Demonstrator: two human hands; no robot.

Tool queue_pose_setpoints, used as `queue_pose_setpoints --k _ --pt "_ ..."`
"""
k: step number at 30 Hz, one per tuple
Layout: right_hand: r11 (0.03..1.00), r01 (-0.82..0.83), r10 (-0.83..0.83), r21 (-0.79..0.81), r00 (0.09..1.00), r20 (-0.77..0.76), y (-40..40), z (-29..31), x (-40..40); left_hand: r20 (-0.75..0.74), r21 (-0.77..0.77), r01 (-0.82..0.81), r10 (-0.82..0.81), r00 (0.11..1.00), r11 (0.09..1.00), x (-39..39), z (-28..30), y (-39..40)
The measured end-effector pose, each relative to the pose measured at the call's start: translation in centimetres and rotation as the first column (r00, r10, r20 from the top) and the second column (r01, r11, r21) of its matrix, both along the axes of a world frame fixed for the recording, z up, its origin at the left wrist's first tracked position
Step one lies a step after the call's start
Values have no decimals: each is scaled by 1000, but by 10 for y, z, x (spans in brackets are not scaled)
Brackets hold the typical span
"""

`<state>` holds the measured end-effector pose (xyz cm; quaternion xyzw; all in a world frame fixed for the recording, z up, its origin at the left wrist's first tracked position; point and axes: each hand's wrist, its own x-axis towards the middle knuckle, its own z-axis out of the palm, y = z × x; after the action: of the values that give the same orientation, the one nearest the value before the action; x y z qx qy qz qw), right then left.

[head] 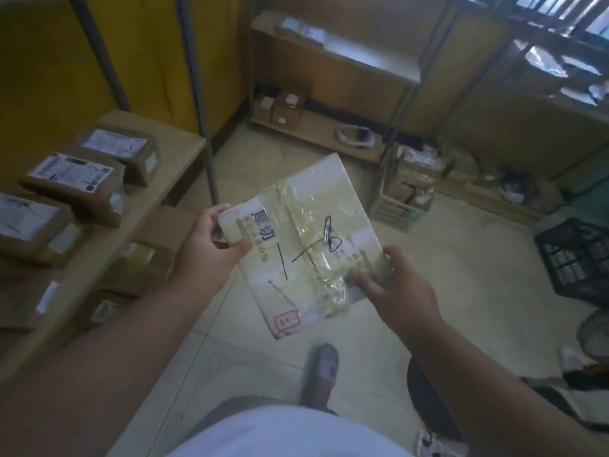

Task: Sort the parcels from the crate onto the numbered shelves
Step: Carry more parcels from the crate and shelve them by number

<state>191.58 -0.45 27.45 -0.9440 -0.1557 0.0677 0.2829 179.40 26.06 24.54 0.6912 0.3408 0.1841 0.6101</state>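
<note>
Pale yellowish paper wrapped in glossy clear tape covers the flat parcel (306, 245) that both hands hold up over the tiled floor (461, 258). The left hand (211, 245) grips the parcel's left edge, thumb on the top face and fingers (216, 211) curled around the far corner. The right hand (400, 288) grips the lower right edge, thumb on top and fingers (392, 255) wrapped around the side. Between the two sets of fingers the top face shows black pen strokes, a scribbled circle and printed characters; nearer the person than the fingers, a small red stamp marks its corner. Left of the left fingers, a wooden shelf (184, 150) carries three brown cardboard boxes (75, 183) with white labels, and more packages sit on a level below. Beyond the right fingers stands a pale crate (402, 192) filled with packages, and to their right a dark crate (576, 255) rests on the floor.
</note>
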Motion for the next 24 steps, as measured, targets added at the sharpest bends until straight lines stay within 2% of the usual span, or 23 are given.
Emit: queue_pose_setpoints --k 4,8,10,16,20,22,24 --pt "989 -150 150 -9 989 -9 42 -23 94 -37 -44 -174 172 984 984 51 -15 13" --pt "947 -322 321 -17 947 -23 85 -49 182 -86 -98 -397 389 917 913 94 -20 15" --pt "921 -388 386 -44 921 -50 106 -50 215 -102 -95 -447 438 893 889 113 -18 17" --pt "823 -564 559 -65 825 -84 172 -46 278 -173 24 -586 581 796 810 149 -20 40" --pt "787 -606 601 -118 795 -75 210 -54 310 -134 -61 -652 641 756 756 180 -26 67" --pt "745 -654 654 -135 755 -51 222 -54 327 -129 -91 -707 696 707 701 193 -27 70" --pt "710 -688 687 -151 724 -65 236 -50 348 -184 -60 -762 743 644 645 206 -29 72"
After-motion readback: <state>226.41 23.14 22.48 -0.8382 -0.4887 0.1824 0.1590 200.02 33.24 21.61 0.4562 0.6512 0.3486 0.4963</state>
